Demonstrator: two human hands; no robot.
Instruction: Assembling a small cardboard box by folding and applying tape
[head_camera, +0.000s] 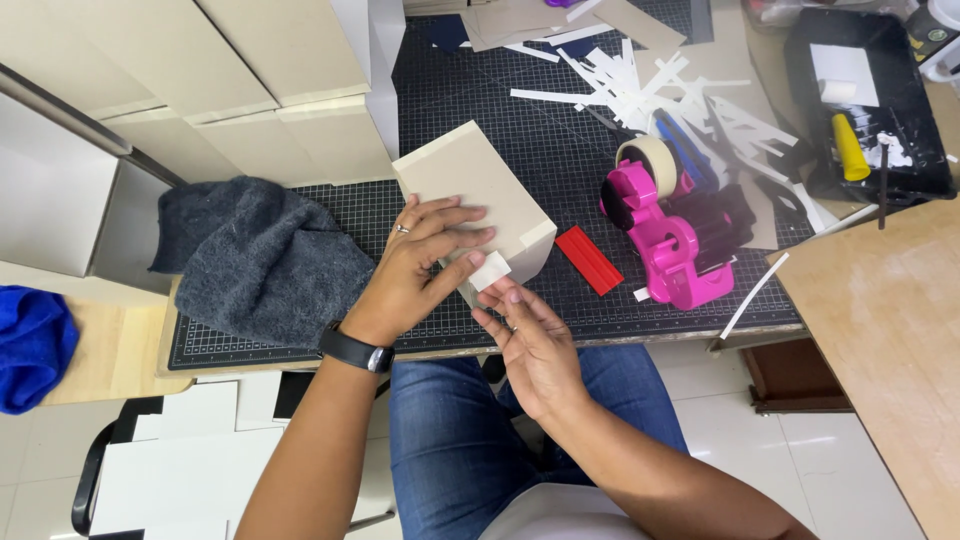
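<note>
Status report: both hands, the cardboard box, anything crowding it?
Left hand flat on cardboard box. Right hand presses pale tape strip at box corner. Grey cloth left, pink tape dispenser right, both apart.

Grey cloth (262, 258) left, pink dispenser (672, 238) right, crowd box (478, 196)

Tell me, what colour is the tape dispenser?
The tape dispenser is bright pink, seen clearly in the head view.

**Grey box on the cutting mat**

A grey-beige cardboard box (478, 195) sits on my table, its near corner under my left hand (420, 262); a small white label strip (490, 271) lies against that corner, beside my right hand's (532, 345) fingers (500, 318). Taller beige boxes (250, 80) stand behind, left.
</note>
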